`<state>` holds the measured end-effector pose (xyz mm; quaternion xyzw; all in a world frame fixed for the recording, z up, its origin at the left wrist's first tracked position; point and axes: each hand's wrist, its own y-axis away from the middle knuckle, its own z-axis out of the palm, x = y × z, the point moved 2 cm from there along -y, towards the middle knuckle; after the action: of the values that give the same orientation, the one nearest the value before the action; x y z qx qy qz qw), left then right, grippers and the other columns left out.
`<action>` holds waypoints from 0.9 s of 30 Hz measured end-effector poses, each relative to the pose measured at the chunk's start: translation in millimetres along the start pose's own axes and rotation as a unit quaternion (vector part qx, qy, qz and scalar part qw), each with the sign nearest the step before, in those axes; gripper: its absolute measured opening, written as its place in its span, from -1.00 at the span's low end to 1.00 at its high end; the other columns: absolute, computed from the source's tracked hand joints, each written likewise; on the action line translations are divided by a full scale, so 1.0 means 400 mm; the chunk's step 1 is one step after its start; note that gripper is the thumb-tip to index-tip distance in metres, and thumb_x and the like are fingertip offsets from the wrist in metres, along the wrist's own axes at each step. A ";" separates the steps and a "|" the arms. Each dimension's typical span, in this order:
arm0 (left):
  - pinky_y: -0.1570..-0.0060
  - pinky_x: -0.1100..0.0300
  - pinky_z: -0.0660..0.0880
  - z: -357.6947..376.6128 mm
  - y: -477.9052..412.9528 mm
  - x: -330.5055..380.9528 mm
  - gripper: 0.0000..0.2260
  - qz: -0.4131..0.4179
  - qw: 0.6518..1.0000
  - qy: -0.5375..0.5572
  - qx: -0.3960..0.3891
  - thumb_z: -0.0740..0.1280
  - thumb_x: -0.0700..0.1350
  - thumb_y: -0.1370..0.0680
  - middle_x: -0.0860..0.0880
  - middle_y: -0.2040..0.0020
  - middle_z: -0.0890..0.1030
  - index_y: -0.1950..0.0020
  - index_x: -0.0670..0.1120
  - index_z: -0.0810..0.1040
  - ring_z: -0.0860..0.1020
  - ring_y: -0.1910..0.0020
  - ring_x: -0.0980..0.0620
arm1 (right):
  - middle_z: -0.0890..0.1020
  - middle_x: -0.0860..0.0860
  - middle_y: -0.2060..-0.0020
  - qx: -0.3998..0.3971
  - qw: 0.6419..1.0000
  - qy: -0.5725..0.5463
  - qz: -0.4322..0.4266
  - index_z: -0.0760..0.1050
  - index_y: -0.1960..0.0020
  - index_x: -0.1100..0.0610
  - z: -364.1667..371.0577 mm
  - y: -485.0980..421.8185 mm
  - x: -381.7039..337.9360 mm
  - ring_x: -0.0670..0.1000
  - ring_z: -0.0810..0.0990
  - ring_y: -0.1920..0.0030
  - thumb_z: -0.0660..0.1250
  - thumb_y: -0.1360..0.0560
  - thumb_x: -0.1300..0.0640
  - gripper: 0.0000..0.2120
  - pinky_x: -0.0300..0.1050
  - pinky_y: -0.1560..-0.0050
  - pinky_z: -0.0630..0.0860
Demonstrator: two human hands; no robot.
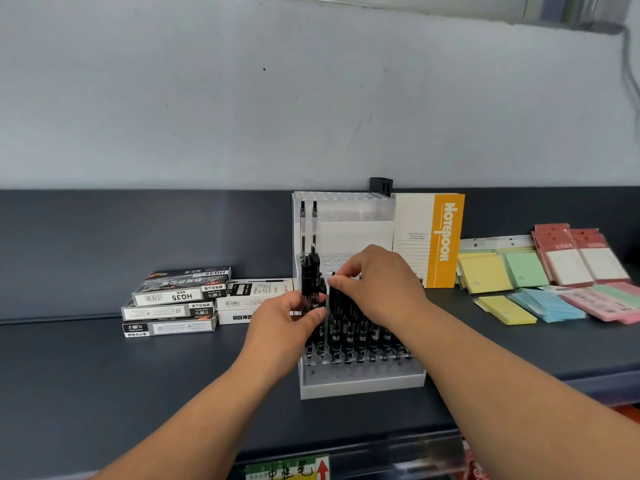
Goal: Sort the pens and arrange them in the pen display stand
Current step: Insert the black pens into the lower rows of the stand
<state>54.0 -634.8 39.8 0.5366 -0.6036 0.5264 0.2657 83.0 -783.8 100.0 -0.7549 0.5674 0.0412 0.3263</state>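
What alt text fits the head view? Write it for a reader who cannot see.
A person's left hand grips a bundle of black pens while the right hand pinches the top of a pen in the clear pen display stand on a dark shelf. Pen boxes lie stacked left of it; a notebook and coloured note pads sit right.

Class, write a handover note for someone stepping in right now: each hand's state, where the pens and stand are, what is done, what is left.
Left hand: grips a bundle of black pens, upright at the stand's left side.
Right hand: pinches the top of one pen over the middle rows.
Pen display stand: on the dark shelf, pen boxes to its left.
Done: black pens fill the lower rows; two pens stand in the back tier.
Left: seat the pinched pen, then the bundle; front holes are empty.
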 end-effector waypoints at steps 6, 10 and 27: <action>0.29 0.50 0.41 0.002 0.000 -0.003 -0.85 -0.007 1.000 -0.007 -0.004 0.43 -0.11 -0.50 0.12 0.19 0.67 0.14 0.17 0.61 0.60 0.19 0.19 | 0.55 -0.17 0.28 -0.028 0.997 0.066 -0.002 0.65 0.13 -0.09 -0.009 -0.002 -0.005 -0.07 0.55 0.17 0.36 -0.47 -0.18 -0.80 -0.16 0.24 0.45; 0.07 0.29 0.52 0.001 -0.004 -0.003 -0.90 -0.011 1.000 0.016 -0.013 0.45 -0.12 -0.48 0.08 0.13 0.70 0.10 0.09 0.65 0.64 0.12 0.11 | 0.55 -0.18 0.12 0.067 0.993 -0.085 -0.044 0.63 0.00 -0.06 -0.026 0.006 -0.020 -0.12 0.54 0.08 0.24 -0.55 -0.17 -0.74 -0.19 0.07 0.45; 0.05 -0.04 0.62 -0.032 -0.006 0.013 -0.84 0.044 0.998 0.008 0.034 0.33 -0.06 -0.57 0.12 0.17 0.62 0.06 0.25 0.53 0.67 0.18 0.12 | 0.68 -0.12 0.04 0.016 0.979 -0.195 -0.046 0.62 -0.12 -0.01 -0.017 -0.002 -0.041 -0.16 0.62 0.06 0.35 -0.54 0.01 -0.81 -0.27 -0.06 0.50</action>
<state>51.8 -624.8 49.3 0.5143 -0.6061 0.5620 0.2286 75.9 -773.7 112.9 -0.7525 0.4577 0.1641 0.4442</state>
